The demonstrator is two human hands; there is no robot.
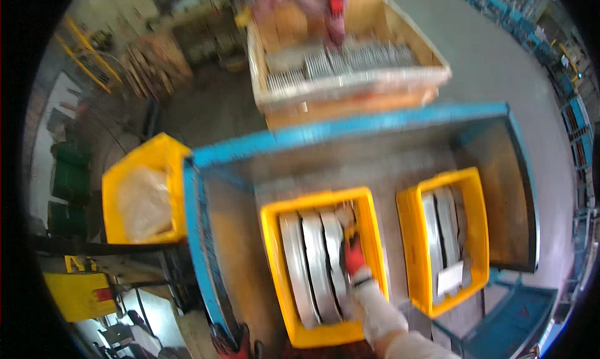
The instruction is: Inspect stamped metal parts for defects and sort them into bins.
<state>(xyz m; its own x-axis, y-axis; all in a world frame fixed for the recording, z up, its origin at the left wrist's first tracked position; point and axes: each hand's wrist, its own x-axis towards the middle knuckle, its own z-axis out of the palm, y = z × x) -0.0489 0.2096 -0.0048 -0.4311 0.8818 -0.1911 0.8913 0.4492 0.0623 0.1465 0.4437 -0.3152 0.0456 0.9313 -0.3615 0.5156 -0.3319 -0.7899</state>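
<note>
My right hand [355, 259], in a red and black glove, reaches into the right side of a yellow crate [269, 246]. Curved silver metal pieces [314, 259] stand side by side in that crate, and the hand is beside the rightmost of them. Motion smears its fingers, so any grip is unclear. At the lower edge, my left hand [230, 345], also gloved in red and black, is near the lower end of the blue-rimmed bin's left wall. Only part of it shows, and its fingers are blurred.
A large blue-rimmed metal bin [350, 126] surrounds the crate and a second yellow crate [407, 259] of metal pieces. A yellow box [119, 218] with clear plastic stands left. Beyond, another person's gloved hand [335, 28] is over a lined carton [350, 87] of ribbed metal parts.
</note>
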